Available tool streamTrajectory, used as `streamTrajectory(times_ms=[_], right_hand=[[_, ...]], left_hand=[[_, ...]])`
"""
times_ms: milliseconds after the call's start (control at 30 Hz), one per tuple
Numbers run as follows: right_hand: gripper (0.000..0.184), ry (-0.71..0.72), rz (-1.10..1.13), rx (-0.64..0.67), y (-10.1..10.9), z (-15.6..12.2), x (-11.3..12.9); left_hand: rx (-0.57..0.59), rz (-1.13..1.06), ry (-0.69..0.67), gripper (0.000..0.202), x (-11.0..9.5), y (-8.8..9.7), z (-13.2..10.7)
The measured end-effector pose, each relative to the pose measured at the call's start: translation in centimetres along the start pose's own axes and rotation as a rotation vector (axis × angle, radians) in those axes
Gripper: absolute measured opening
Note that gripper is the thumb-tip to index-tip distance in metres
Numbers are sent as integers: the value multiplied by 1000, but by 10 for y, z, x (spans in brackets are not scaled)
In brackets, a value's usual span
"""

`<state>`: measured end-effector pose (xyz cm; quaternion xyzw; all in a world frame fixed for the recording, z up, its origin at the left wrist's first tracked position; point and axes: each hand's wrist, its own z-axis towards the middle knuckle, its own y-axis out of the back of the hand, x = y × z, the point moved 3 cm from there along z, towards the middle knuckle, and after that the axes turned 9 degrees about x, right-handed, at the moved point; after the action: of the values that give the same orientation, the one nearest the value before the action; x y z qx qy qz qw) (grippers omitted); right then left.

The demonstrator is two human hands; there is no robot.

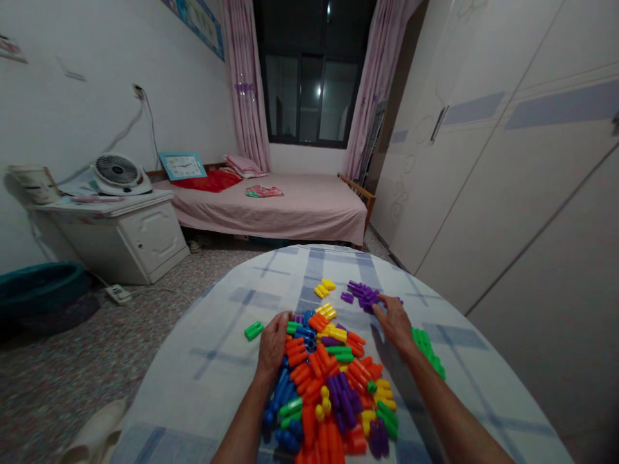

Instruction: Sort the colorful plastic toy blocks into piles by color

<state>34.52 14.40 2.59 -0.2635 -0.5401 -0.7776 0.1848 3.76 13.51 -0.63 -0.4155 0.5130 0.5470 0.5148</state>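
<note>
Right hand [394,324] spread wide on purple pegs [362,295]; left hand [273,345] cupped over mixed pegs [319,367].

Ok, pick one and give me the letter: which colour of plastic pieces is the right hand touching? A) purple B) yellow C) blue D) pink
A. The fingers of the right hand rest on the purple plastic pieces at the far edge of the heap.
</note>
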Motion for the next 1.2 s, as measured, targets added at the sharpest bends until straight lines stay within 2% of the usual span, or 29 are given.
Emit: streamTrajectory(times_ms=[67,167,300,600,733,867,1000,1200], right_hand=[[41,19,73,-60,-1,-11,2],[38,-12,232,-55,-14,-36,2],[33,-62,297,-63,-28,-61,-2],[33,-82,339,-28,-36,-56,-10],[31,-57,327,-33,-37,-57,-9],[32,-54,315,-3,-37,-58,-8],[32,-53,314,10,-37,-58,-7],[30,-69,284,17,-35,-58,-4]], left_hand=[[2,-1,-6,45,0,0,0],[3,-8,-11,46,-2,0,-1],[-2,-15,-12,44,-5,0,-1],[-34,77,13,43,-11,3,-7],[29,191,-30,41,-21,9,-5],[170,383,-33,36,-40,12,6],[243,555,-22,30,-54,-4,30],[364,756,38,21,-46,-51,71]])
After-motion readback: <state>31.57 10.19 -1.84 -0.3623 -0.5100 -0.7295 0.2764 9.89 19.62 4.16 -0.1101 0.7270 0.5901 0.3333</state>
